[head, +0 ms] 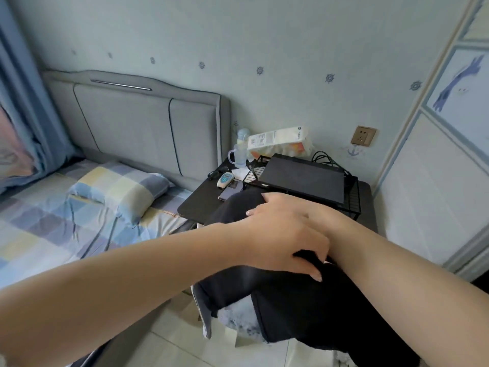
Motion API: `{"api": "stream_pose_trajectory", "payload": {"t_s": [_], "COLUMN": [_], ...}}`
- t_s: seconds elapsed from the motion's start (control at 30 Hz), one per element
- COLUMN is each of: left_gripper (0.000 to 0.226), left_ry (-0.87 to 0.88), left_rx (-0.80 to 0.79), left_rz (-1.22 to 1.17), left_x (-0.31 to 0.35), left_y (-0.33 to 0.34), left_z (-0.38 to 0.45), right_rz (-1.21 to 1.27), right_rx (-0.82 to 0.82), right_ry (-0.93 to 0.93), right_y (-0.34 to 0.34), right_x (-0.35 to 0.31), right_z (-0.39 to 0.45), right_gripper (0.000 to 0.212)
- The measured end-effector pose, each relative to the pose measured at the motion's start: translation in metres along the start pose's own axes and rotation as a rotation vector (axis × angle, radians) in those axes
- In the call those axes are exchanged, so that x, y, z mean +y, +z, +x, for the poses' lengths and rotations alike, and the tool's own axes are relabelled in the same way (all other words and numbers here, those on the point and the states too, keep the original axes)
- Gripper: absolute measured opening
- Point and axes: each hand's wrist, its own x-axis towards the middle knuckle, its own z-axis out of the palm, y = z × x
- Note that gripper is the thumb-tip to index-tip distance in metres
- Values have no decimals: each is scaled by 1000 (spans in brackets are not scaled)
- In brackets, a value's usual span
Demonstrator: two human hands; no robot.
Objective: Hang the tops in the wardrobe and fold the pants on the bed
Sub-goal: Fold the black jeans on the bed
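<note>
Arms cross in front of us over a dark garment [304,300], draped low at the right above the floor tiles. We judge we are gathering it up; whether it is a top or pants we cannot tell, so the next move calls for shaking it open to sort it. Our left hand [280,239] reaches across, fingers curled into the cloth, gripping it. Our right hand is hidden beneath, so its grip cannot be told. Beyond stands the black bedside table [195,205]; farther left lies the bed [39,234], with the wardrobe [428,186] at right.
</note>
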Motion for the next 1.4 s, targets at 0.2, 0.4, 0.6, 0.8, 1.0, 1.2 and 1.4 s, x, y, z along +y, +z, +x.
{"api": "stream_pose_trajectory", "payload": {"t_s": [0.2,0.4,0.6,0.8,1.0,1.2,1.4], "left_gripper": [20,28,24,25,21,53,85], "left_ry": [95,-144,-242,-462,-720,-473,-299], "left_rx": [-66,47,224,342,463,563,333], "left_rz": [465,400,377,332,311,311,543], "left_x": [12,-1,-24,-66,-93,-48,-23], "left_y": [19,-10,-58,-82,-100,-84,-52], "left_z": [-32,-27,-37,-57,-68,-95,-172], "right_rz": [270,140,-691,-1063,-651,-61,182], "right_rx": [-15,-89,9,188,557,508,312], "right_ry": [-258,-193,-23,-185,-520,-680,-686], "right_y": [-13,-38,-78,-83,-65,-47,16], "right_x": [14,29,86,99,6,-107,-160], "right_z": [-2,-39,-76,-71,-61,-51,-26], "right_gripper": [35,43,53,33,39,32,21]}}
